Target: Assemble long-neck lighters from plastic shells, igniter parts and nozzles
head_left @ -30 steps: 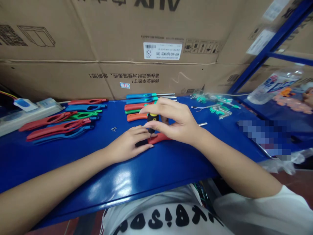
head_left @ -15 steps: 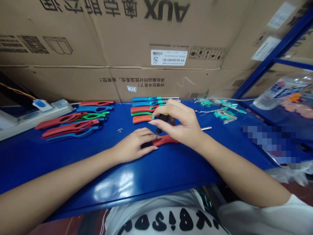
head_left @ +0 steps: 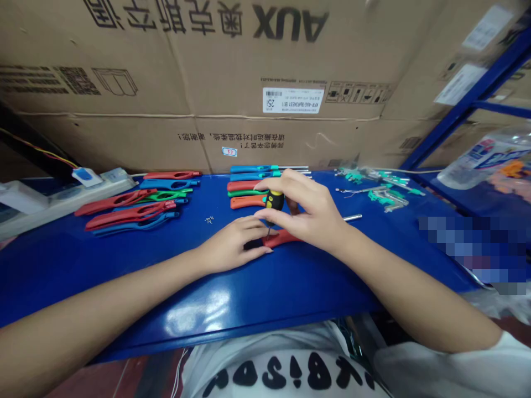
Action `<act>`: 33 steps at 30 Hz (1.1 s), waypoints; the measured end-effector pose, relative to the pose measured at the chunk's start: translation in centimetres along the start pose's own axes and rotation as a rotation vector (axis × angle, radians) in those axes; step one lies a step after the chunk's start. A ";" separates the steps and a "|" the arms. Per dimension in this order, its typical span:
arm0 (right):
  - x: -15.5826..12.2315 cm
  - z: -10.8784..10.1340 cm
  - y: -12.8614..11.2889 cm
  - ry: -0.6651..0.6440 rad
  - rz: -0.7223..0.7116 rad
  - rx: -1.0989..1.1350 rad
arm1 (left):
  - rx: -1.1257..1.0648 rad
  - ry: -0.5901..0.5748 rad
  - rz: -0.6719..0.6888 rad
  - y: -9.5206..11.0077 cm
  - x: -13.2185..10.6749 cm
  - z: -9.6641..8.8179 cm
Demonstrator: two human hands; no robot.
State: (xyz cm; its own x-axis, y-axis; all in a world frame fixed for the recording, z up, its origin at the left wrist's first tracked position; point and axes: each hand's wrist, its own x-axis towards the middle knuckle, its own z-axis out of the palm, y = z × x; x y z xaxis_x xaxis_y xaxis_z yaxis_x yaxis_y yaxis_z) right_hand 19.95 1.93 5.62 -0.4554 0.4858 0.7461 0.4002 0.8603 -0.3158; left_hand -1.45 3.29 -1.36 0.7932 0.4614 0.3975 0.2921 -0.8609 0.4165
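Note:
In the head view, a red long-reach lighter (head_left: 282, 237) lies on the blue table with its metal tube (head_left: 352, 218) pointing right. My left hand (head_left: 232, 243) pinches the lighter's handle end between thumb and fingers. Above it, my right hand (head_left: 311, 207) grips a short black-and-yellow screwdriver (head_left: 274, 200), nearly upright, its tip down at the handle's left end. The exact contact of the tip is partly hidden by my fingers. A few small screws (head_left: 209, 220) lie left of my left hand.
Red, blue and green handle shells (head_left: 133, 213) lie at left beside a power strip (head_left: 103, 182). Lighters with metal tubes (head_left: 253, 168) lie in a row behind my hands. Teal-and-metal inserts (head_left: 385, 193) are heaped at right. A cardboard box (head_left: 232, 99) stands behind; a plastic bottle (head_left: 481, 157) lies far right.
The screwdriver's handle has turned within my right fingers, showing more of its yellow part. Both hands stay at the red lighter; the whole view has shifted slightly.

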 end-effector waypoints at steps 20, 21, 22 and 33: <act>0.1 -0.4 -0.7 -0.062 -0.031 0.062 | -0.023 -0.028 -0.037 0.1 0.1 -0.1; 0.1 -0.5 -0.7 -0.088 -0.034 0.099 | -0.023 -0.027 -0.034 0.1 0.0 -0.1; 0.1 -0.6 -0.7 -0.109 -0.036 0.116 | -0.018 -0.023 -0.033 0.1 0.0 -0.1; -0.1 -1.3 -0.5 -0.164 -0.020 0.090 | 0.001 -0.017 -0.016 -0.2 -0.1 0.0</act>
State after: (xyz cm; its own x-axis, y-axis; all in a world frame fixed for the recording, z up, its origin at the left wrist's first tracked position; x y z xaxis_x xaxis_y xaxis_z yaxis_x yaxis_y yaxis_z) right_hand 20.86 1.27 6.43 -0.5887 0.4809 0.6497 0.3201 0.8768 -0.3589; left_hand -1.60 3.36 -1.50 0.7970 0.4718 0.3770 0.3055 -0.8535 0.4222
